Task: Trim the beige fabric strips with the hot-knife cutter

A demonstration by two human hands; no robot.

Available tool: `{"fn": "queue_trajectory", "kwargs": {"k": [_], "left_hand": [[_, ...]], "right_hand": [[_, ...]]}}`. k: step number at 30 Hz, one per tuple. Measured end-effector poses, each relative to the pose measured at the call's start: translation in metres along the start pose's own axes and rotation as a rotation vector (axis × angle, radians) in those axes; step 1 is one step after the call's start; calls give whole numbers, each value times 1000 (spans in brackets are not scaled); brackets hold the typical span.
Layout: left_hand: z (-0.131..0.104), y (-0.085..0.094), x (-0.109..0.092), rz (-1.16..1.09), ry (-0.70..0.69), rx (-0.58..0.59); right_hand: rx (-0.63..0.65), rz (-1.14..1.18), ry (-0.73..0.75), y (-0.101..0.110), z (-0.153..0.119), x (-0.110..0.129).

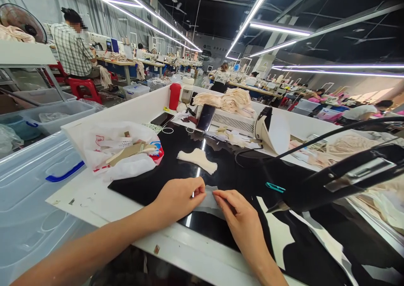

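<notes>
Both hands are pinching one small translucent fabric piece (208, 201): the left hand (179, 198) is closing thumb and fingertips on its left end, and the right hand (242, 219) is closing its fingertips on the right end. The piece is lying flat on the glossy black work surface (249, 172), close to the near white table edge (176, 246), with its long axis running left to right between the two grips; which end is the leading one cannot be told. A cream fabric cutout (198, 159) is lying farther back on the same surface, well apart from the hands, and bare black surface is showing between it and the held piece. A white plastic bag (121, 153) holding paper scraps is sitting to the left rear, a teal clip (275, 188) is lying to the right, and a black tool head (341, 180) is hanging over the right side, near the right hand.
</notes>
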State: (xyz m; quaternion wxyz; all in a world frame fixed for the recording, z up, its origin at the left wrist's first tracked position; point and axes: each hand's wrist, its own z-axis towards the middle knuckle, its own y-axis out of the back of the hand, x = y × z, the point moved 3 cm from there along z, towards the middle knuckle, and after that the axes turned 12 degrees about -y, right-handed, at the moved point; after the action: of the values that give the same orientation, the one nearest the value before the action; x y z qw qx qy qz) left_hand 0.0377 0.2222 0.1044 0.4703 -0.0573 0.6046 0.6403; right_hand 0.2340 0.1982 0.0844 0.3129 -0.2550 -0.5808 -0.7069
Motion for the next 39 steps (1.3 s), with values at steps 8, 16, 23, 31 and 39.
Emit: {"fn": "queue_trajectory", "kwargs": {"k": [8,16,23,31,39], "left_hand": [[-2,-3,3,140,-10,91],[-2,-4,2,131,-4,120],[-1,-2,-1,147,2,143],[-2,-4,0,187,15,162],[-2,-7,-7,398,-292,15]], "right_hand": [[-2,-227,64,-12,-4,-7],[-4,-270,84,-13,-4,-8],[-28,-242,92,-12,-4,-5],[-12,-253,69,-13,-4,-7],[-24,-254,77,-13,-6,-7]]}}
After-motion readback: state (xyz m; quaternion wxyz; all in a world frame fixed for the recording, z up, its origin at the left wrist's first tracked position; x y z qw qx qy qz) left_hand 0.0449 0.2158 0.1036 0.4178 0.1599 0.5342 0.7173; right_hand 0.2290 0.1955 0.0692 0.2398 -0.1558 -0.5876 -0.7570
